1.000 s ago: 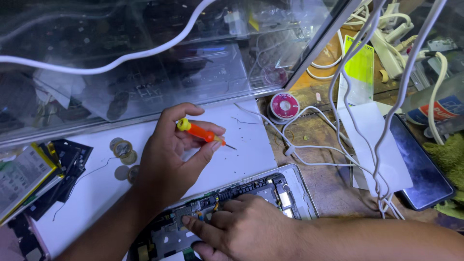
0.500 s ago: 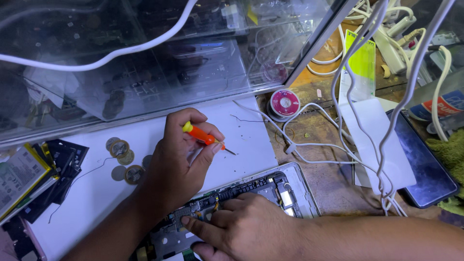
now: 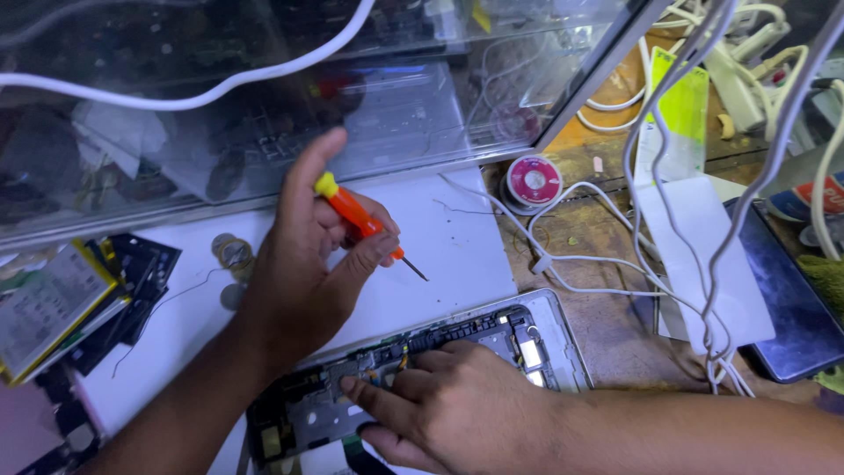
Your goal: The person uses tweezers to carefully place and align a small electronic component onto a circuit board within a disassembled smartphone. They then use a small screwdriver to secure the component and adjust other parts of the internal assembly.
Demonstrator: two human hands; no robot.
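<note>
My left hand [image 3: 294, 273] grips a small orange screwdriver [image 3: 352, 211] with a yellow cap, its dark tip pointing down and right over a white sheet [image 3: 457, 255]. My right hand [image 3: 448, 409] lies flat on an opened tablet [image 3: 549, 339] with a silver frame. Its fingertips press on the exposed board near the tablet's left half. The screwdriver tip hovers above the sheet, a short way behind the tablet's top edge and not touching it.
A glass display case [image 3: 264, 105] runs along the back. A pink-labelled wire spool [image 3: 534, 180] and white cables [image 3: 615, 281] lie right of the sheet. A dark device [image 3: 791, 299] sits at far right. Coins [image 3: 230, 252] and dismantled boards [image 3: 53, 299] lie at left.
My left hand has lifted the screwdriver slightly up and to the left. My right hand stays pressed on the tablet's board.
</note>
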